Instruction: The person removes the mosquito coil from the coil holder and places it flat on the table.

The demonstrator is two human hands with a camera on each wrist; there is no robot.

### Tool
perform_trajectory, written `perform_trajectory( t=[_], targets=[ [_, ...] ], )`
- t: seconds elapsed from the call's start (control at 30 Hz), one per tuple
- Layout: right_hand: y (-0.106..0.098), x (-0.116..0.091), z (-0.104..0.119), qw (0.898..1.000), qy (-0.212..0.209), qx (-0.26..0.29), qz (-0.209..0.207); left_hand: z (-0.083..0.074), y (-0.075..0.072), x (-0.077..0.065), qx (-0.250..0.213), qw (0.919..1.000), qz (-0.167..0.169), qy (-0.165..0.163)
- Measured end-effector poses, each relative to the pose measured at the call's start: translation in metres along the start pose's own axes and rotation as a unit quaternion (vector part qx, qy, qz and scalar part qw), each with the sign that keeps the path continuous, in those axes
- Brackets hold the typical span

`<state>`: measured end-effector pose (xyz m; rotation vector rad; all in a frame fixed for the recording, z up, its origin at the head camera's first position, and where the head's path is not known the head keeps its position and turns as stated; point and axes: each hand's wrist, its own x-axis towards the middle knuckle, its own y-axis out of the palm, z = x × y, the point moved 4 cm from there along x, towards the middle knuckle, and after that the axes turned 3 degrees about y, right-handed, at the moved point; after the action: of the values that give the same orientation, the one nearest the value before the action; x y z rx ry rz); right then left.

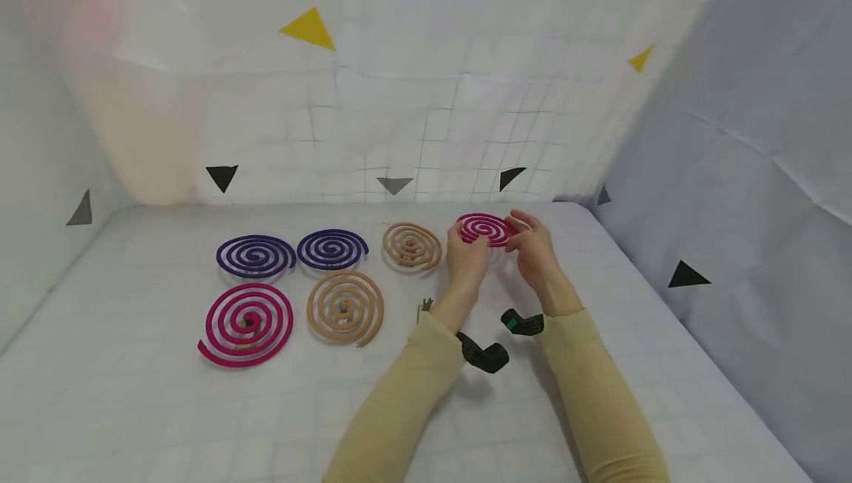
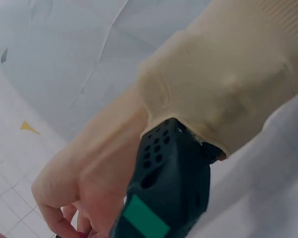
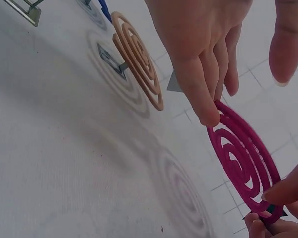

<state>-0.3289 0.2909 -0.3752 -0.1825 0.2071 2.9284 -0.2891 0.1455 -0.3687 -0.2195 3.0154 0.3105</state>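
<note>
Left hand (image 1: 468,257) and right hand (image 1: 535,252) are gripping the pink coil (image 1: 484,229) at its edges above the table (image 1: 266,424), its round face pointing upward; a metal stand (image 3: 123,66) is bearing a tan coil (image 3: 140,55).

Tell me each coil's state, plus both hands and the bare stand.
Held pink coil: off the table
Other pink coil: whole, untouched
Left purple coil: whole, untouched
Right purple coil: whole, untouched
Far tan coil: whole, untouched
Near tan coil: whole, untouched
Metal stand: bare, partly hidden
Left hand: touching held pink coil
Right hand: pinching held pink coil
</note>
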Motion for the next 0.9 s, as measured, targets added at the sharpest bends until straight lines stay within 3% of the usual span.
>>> perform_trajectory(
  t=[0.43, 0.9],
  targets=[
    [-0.011, 0.008, -0.014, 0.999, 0.028, -0.010, -0.017, 0.016, 0.003, 0.004, 0.011, 0.9996, 0.024, -0.010],
    [-0.017, 0.012, -0.026, 0.997, 0.045, -0.025, -0.051, 0.029, 0.004, 0.005, 0.019, 0.9965, 0.066, -0.048]
  ],
)
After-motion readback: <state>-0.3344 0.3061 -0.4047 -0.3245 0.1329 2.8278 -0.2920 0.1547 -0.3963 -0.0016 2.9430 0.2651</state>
